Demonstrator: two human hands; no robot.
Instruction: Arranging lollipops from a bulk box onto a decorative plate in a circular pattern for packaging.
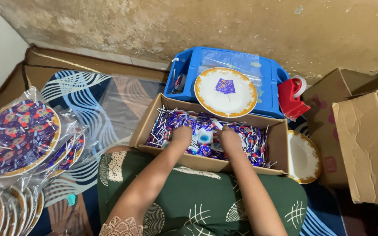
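Fingers on both hands are buried in wrapped lollipops (206,133), so can't tell their grip. Left hand (182,133) and right hand (229,137) sit in the cardboard box (145,126); white plate (225,92) behind, on the blue tray (189,65).

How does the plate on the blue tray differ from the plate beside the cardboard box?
The plate on the blue tray shows whole and carries a few purple wrapped lollipops; the plate beside the cardboard box is bare, its left edge hidden by the box. The first rests on a blue tray, the second sits lower, on the floor covering. Both are white with gold-patterned rims.
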